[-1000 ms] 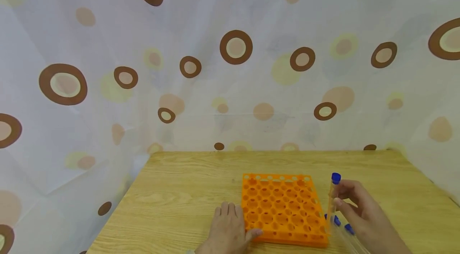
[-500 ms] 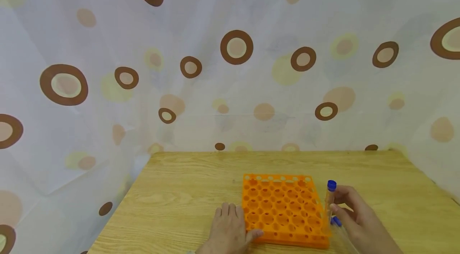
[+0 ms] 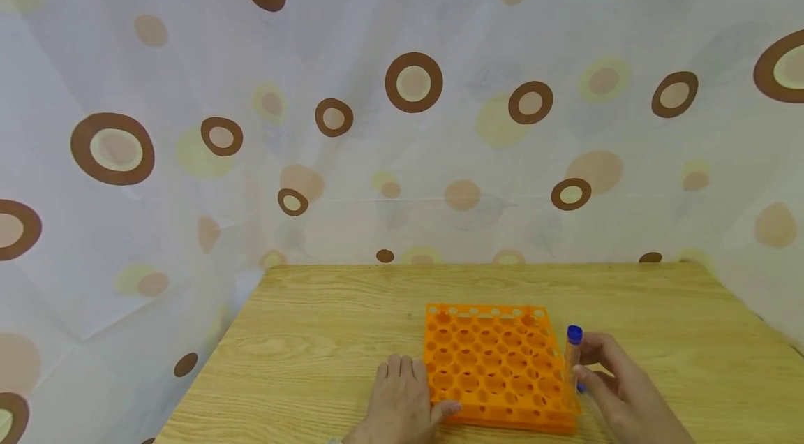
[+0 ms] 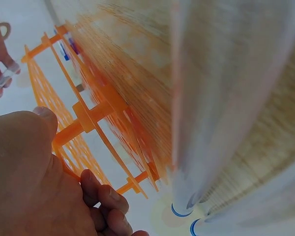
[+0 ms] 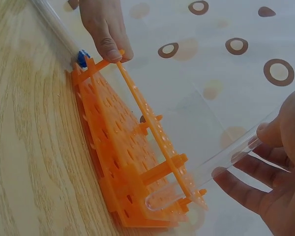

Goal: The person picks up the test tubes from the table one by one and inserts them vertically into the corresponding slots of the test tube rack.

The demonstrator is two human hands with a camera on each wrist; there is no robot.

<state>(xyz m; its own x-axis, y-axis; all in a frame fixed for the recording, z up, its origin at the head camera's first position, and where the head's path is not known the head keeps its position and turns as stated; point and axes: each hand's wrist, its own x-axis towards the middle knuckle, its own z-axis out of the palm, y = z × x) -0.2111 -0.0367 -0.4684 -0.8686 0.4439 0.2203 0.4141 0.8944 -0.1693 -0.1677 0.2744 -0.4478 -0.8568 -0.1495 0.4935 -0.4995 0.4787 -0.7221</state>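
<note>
Two bare hands work at a square, orange plastic rack (image 3: 496,417) with several tiers of round holes, set right of center on the bench. At the rack's 4 o'clock, the right hand (image 3: 620,385) pinches a slim, clear tube with a blue cap (image 3: 573,354) between thumb and fingertips, the cap uppermost and clear of the grip. The left hand (image 3: 398,402) lies at 8 o'clock, fingers loosely extended along the rack's side and thumb over its near corner, apparently to steady it; it lifts nothing.

The right wrist view shows the tube's rounded end below the rack's top plate, seemingly through a corner hole, so that the plate would keep it upright; whether it is seated cannot be told. No liquid can be made out inside.

Beside the right hand, at 7 o'clock from the held cap, peeks a second blue cap (image 3: 581,388), its tube hidden. Past the rack's far end in the right wrist view, near the left hand, lies another clear, blue-capped tube (image 5: 56,29). Beneath all is the pale, wood-grained bench (image 3: 339,311); at 12 o'clock hangs a white sheet with brown rings (image 3: 352,172).
</note>
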